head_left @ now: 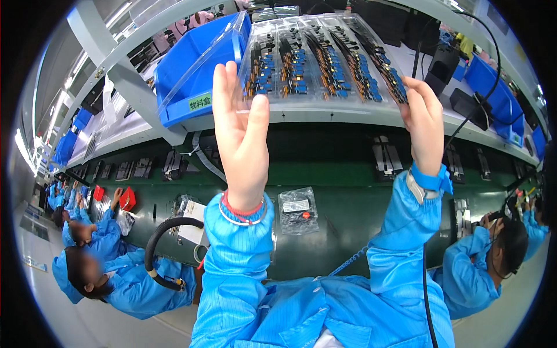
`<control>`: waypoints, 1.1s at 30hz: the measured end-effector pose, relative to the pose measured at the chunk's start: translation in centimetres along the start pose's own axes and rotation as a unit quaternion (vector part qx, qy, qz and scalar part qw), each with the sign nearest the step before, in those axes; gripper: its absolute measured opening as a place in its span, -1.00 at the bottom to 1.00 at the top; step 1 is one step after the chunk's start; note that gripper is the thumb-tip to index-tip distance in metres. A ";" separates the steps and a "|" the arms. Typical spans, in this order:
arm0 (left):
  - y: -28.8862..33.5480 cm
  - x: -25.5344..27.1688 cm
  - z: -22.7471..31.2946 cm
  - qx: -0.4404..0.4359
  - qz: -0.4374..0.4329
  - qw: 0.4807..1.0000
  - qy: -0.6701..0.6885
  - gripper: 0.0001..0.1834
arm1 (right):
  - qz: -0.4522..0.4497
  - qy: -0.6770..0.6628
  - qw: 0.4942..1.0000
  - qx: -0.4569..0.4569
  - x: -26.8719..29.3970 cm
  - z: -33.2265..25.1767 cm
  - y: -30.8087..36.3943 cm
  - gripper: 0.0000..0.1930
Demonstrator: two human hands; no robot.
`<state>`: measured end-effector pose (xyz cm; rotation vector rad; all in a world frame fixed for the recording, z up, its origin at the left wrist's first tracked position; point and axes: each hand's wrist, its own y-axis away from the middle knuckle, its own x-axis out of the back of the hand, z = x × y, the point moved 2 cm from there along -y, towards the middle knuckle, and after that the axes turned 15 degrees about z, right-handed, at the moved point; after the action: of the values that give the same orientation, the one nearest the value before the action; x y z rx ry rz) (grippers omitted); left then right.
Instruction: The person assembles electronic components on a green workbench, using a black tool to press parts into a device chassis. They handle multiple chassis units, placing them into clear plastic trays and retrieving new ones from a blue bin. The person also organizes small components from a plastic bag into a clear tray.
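On the raised shelf lies a clear plastic tray (278,103) with several rows of small black flex cables (331,64) ending in blue and orange pieces. At the tray's near left corner I hold up my left hand (241,139), its fingers stretched out and thumb apart. Whether its palm touches the tray is not plain. My right hand (425,122) is at the near right corner, fingers bent round the tray's edge beside the last row of cables. The thumb there is partly hidden. A blue strap (429,180) circles my right wrist.
Left of the tray stands a blue bin (191,64) with a clear sheet across it. Below the shelf, a green bench (360,243) carries a clear bag (298,210) and a black hose (152,249). Co-workers in blue sit on both sides. A shelf post (133,87) rises at left.
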<state>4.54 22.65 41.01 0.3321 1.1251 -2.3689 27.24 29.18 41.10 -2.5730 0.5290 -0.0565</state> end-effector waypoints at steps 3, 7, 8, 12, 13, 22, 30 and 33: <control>1.7 0.3 1.1 -0.050 0.005 0.998 -0.036 -0.39 | -0.007 -0.020 1.000 0.005 1.5 -0.4 1.8 -0.73; 4.7 1.0 2.9 0.000 0.030 1.000 0.009 -0.32 | 0.004 -0.029 0.999 0.011 3.1 -0.8 4.5 -0.72; 5.4 1.1 3.2 0.009 0.036 0.999 0.021 -0.28 | 0.010 -0.040 0.999 0.013 3.5 -0.9 5.1 -0.72; 7.6 1.2 4.3 0.015 0.066 0.996 0.054 -0.19 | 0.018 -0.038 0.999 -0.030 4.5 -2.1 7.3 -0.70; 8.2 1.4 4.5 0.016 0.074 0.995 0.061 -0.19 | 0.007 -0.041 0.998 -0.045 4.9 -2.0 7.6 -0.68; 13.4 2.6 6.7 0.126 0.162 0.972 0.113 -0.12 | 0.006 -0.228 0.970 -0.079 6.8 -0.5 12.2 -0.51; 15.9 7.1 7.7 0.280 0.098 0.943 0.148 0.09 | 0.011 -0.247 0.956 -0.159 7.7 1.0 16.6 -0.44; 16.9 9.3 7.7 0.329 0.100 0.931 0.126 0.01 | 0.002 -0.215 0.960 -0.177 8.7 1.8 18.8 -0.45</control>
<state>5.50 4.51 30.89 0.9531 0.3241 -2.4948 28.77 11.82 29.77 -2.8042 0.4040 0.6389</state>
